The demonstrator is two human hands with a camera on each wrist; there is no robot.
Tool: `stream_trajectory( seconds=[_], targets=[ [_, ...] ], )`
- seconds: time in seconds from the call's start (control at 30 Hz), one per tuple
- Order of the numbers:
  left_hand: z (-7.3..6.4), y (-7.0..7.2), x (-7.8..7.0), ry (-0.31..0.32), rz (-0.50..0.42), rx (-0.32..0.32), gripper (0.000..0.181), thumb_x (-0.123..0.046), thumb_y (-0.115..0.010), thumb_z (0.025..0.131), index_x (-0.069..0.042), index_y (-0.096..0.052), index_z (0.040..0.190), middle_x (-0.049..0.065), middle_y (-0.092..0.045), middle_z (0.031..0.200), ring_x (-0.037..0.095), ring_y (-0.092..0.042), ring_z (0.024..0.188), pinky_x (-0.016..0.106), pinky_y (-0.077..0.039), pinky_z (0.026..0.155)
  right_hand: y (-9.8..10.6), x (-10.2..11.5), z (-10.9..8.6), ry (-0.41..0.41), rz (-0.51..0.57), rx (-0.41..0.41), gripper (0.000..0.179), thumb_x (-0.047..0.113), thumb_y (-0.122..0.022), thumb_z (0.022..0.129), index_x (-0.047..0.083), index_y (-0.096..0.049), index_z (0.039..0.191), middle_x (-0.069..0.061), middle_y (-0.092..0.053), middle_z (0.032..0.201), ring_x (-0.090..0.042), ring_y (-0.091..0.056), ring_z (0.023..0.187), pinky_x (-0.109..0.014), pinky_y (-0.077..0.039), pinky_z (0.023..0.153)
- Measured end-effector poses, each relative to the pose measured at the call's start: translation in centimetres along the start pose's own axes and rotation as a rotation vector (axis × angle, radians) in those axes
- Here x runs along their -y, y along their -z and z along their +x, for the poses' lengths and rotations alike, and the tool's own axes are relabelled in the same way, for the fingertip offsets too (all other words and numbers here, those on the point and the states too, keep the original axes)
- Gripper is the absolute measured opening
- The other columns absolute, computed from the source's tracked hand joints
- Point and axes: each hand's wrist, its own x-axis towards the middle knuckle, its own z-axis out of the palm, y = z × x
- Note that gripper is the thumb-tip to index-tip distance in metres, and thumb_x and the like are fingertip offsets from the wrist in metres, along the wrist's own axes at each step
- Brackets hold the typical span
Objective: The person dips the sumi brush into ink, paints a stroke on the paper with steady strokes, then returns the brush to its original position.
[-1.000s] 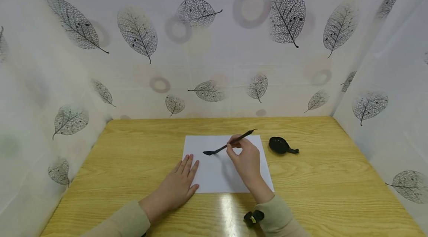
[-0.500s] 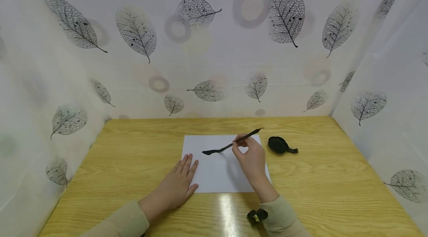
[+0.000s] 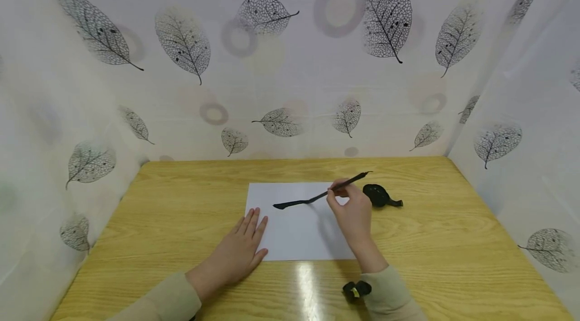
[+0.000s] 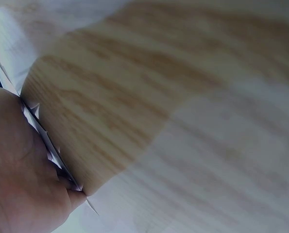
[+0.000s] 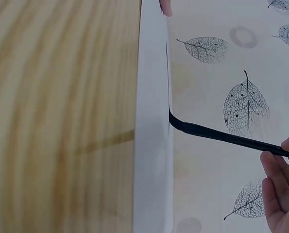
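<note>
My right hand (image 3: 355, 215) pinches a dark ink brush (image 3: 318, 196) partway along its handle, over the white sheet of paper (image 3: 290, 235). Its bristles bend against the paper in the right wrist view, where thumb and fingers close on the brush (image 5: 222, 136). A thick black ink stroke (image 3: 286, 205) runs across the upper part of the sheet, from the left to the brush tip. My left hand (image 3: 235, 250) lies flat with fingers spread, pressing the sheet's left edge. Only the side of the left hand (image 4: 23, 170) shows in the left wrist view.
Just right of the paper, partly behind my right hand, sits a black ink dish (image 3: 377, 195) with a short stem-like handle. The wooden table (image 3: 181, 200) is enclosed at the back and sides by a leaf-patterned curtain (image 3: 290, 74).
My right hand has moved rightward with the brush, and the black stroke has grown longer to the right. The left hand has stayed on the paper's edge.
</note>
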Motion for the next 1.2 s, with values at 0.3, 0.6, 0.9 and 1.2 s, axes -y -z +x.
stream_trajectory(
  seconds=[0.3, 0.6, 0.9, 1.2],
  targets=[
    [0.0, 0.3, -0.1, 0.007, -0.005, 0.005, 0.071, -0.043, -0.047, 0.112, 0.003, -0.032, 0.164, 0.032, -0.023, 0.172, 0.045, -0.024, 0.162, 0.054, -0.031, 0.13, 1.4, -1.1, 0.3, -0.009, -0.025, -0.013, 0.01, -0.001, -0.077, 0.086, 0.002, -0.076, 0.096, -0.012, -0.079, 0.089, -0.028, -0.078, 0.075, -0.05, -0.064, 0.071],
    [-0.1, 0.6, -0.2, 0.013, -0.012, 0.004, 0.072, -0.043, -0.047, 0.111, 0.003, -0.032, 0.164, 0.031, -0.023, 0.172, 0.044, -0.024, 0.162, 0.053, -0.031, 0.131, 2.6, -2.0, 0.4, -0.018, -0.04, -0.036, 0.011, -0.005, -0.077, 0.087, 0.001, -0.076, 0.096, -0.013, -0.079, 0.089, -0.029, -0.078, 0.075, -0.046, -0.064, 0.069],
    [-0.1, 0.7, -0.1, 0.013, -0.004, 0.006, 0.071, -0.043, -0.047, 0.112, 0.003, -0.032, 0.164, 0.031, -0.023, 0.172, 0.044, -0.024, 0.162, 0.053, -0.031, 0.131, 3.5, -2.4, 0.3, -0.072, -0.088, -0.021, 0.011, -0.001, -0.08, 0.087, 0.001, -0.076, 0.097, -0.012, -0.08, 0.09, -0.028, -0.079, 0.077, -0.039, -0.064, 0.07],
    [-0.1, 0.7, -0.1, 0.01, -0.006, 0.007, 0.071, -0.042, -0.046, 0.112, 0.004, -0.032, 0.164, 0.032, -0.023, 0.172, 0.045, -0.024, 0.162, 0.054, -0.03, 0.131, 4.2, -2.8, 0.2, -0.101, -0.101, -0.023, 0.01, -0.002, -0.079, 0.088, 0.002, -0.076, 0.096, -0.013, -0.08, 0.09, -0.03, -0.079, 0.077, -0.048, -0.063, 0.072]
  ],
)
